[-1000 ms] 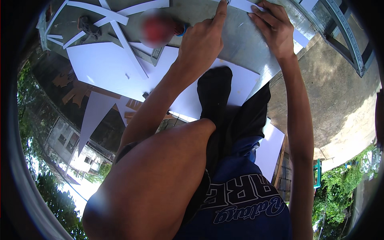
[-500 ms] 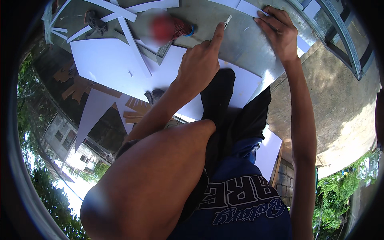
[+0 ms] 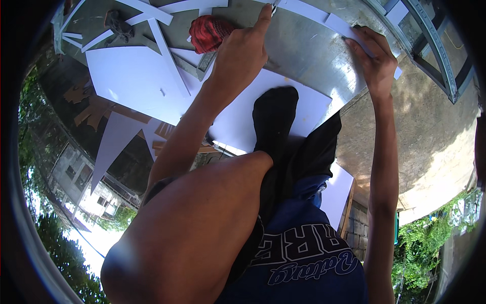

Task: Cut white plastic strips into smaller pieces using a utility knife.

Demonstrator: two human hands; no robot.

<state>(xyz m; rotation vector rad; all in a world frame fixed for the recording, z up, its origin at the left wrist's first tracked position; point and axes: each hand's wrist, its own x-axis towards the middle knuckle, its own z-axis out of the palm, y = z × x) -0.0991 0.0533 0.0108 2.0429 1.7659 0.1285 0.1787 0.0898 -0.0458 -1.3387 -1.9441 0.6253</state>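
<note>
My left hand (image 3: 242,53) grips a thin cutting tool (image 3: 272,7) with the index finger stretched along it. Its tip rests on a long white strip (image 3: 309,12) at the far edge of the grey metal sheet (image 3: 304,55). My right hand (image 3: 373,54) presses flat, fingers spread, on the right end of that strip. My foot in a black sock (image 3: 276,114) stands on a large white sheet (image 3: 238,116) between my arms. My bare left knee fills the lower middle of the view.
A red cloth bundle (image 3: 209,31) lies just left of my left hand. Several cut white strips (image 3: 152,15) and a big white sheet (image 3: 131,81) lie at the upper left. A concrete slab (image 3: 405,137) and metal frame (image 3: 435,45) are on the right, with buildings and trees far below.
My left hand drew the tool back toward me, then pushed it away again to the far strip. My right hand slid slightly right along the strip.
</note>
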